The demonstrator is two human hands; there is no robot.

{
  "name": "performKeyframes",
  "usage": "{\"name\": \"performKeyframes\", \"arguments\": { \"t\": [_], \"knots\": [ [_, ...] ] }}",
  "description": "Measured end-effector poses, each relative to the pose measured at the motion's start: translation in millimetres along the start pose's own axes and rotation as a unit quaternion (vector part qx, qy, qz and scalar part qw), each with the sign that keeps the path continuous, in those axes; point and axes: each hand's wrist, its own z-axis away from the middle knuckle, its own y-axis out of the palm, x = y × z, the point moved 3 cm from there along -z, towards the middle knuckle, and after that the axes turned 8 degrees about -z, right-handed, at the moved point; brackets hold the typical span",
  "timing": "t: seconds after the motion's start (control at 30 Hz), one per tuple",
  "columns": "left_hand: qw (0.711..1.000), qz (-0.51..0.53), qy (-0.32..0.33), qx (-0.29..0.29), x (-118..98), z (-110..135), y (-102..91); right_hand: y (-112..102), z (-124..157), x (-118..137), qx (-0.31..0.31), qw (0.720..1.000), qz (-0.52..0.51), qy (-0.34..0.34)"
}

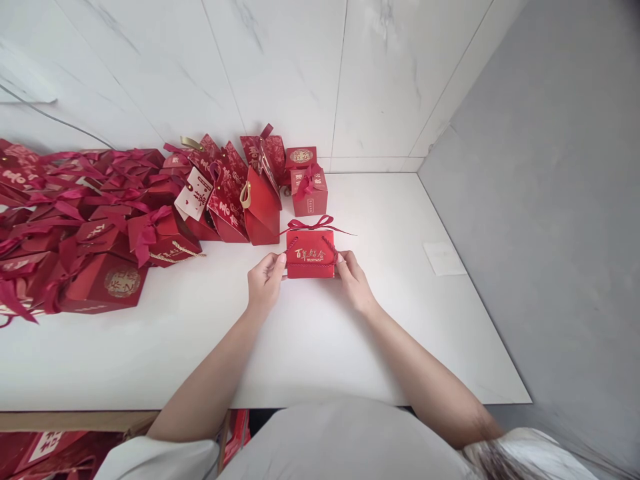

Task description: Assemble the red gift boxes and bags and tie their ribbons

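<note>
A small red gift box (311, 270) with gold lettering, a twisted cord and a ribbon bow on top is upright between my hands, over the middle of the white table. My left hand (266, 280) grips its left side, thumb at the front edge. On the opposite side my right hand (356, 280) holds the box with the fingers bent round its edge. Just behind it stands a red box with a pink-red ribbon (310, 200). The box's back and the hidden fingertips cannot be made out.
Many red gift boxes (100, 293) with ribbons crowd the table's left side, some tall and pointed (263, 213). A white paper square (444, 259) lies on the white table (425, 333) at right. An open carton (75, 421) with red items stands below the front edge.
</note>
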Motion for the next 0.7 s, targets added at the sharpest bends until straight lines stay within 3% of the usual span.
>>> {"name": "performKeyframes", "arguments": {
  "t": [0.17, 0.33, 0.5, 0.7],
  "knots": [
    [1.000, 0.014, 0.000, 0.001, 1.0, -0.2, 0.4, -1.1, -0.4, 0.0, -0.006, 0.999, 0.039, -0.006],
    [1.000, 0.020, 0.005, 0.000, 3.6, -0.8, 0.6, -0.3, 0.4, 0.8, -0.003, 1.000, 0.012, -0.002],
    [0.998, 0.045, 0.054, 0.010, 1.4, 1.2, 3.5, 1.1, 5.0, 8.5, 0.016, 0.999, -0.042, -0.016],
    [0.996, 0.037, 0.082, 0.002, 2.4, 2.6, 4.4, 2.0, 4.5, 8.7, 0.023, 1.000, 0.001, -0.007]
  ]
}}
